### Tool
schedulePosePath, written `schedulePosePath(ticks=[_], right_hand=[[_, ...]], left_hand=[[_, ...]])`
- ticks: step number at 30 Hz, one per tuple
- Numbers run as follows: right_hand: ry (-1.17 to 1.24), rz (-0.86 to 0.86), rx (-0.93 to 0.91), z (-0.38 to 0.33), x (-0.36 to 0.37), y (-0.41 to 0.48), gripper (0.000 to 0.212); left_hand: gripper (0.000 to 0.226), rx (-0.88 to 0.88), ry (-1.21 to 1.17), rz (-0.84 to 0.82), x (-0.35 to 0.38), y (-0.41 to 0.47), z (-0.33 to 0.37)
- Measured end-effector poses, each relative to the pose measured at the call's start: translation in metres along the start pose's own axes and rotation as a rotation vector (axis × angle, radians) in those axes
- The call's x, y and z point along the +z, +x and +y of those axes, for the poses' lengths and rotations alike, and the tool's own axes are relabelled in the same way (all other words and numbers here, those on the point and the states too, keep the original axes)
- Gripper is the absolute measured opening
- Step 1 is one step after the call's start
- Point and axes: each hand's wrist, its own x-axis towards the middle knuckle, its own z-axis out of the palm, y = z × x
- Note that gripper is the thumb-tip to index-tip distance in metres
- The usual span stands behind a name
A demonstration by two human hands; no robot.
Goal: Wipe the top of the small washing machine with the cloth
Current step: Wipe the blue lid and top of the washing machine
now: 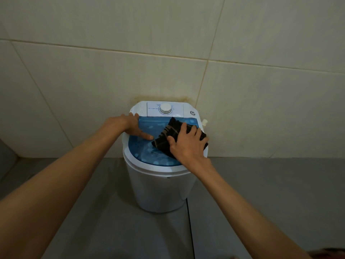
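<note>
So on the left, the left hand [130, 126] is planted on the left rim of the small white round plastic washing machine [158, 189], fingers loose and spread flat, not gripping anything, with the index fingertip reaching onto the translucent blue plastic lid [147, 146]. The lid has pale blotchy spots all over it. Behind it, on the white control panel, sits a round white timer dial [165, 108], and a small grey round button [192, 113] is off to its right. Moving right, the dark brown cloth with tan stripes [170, 130] lies flat on the right half of the lid, and the right hand [188, 144] presses down on it, palm flat, fingers splayed rather than curled. The machine stands on a grey tiled floor [261, 193], right up against a beige tiled wall [261, 90].
</note>
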Motion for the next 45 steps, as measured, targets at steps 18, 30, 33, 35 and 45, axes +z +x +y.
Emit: schedulePosePath(ticks=[18,30,33,35,45], right_hand=[[0.054,-0.018,0.020,0.026,0.004,0.066,0.086],[0.133,0.088,-0.086,0.064,0.008,-0.016,0.076],[0.213,0.008,0.104,0.061,0.002,0.016,0.075],[0.192,-0.002,0.175,0.051,0.000,0.043,0.073],[-0.023,0.022,-0.120,0.017,0.009,0.103,0.067]], left_hand=[[0.128,0.014,-0.036,0.008,0.007,-0.011,-0.006],[0.137,0.080,-0.070,0.102,0.028,-0.007,-0.025],[0.132,0.074,-0.073,0.104,0.027,-0.008,-0.022],[0.131,0.065,-0.080,0.100,0.026,-0.008,-0.021],[0.123,0.058,-0.057,0.068,0.021,-0.004,-0.019]])
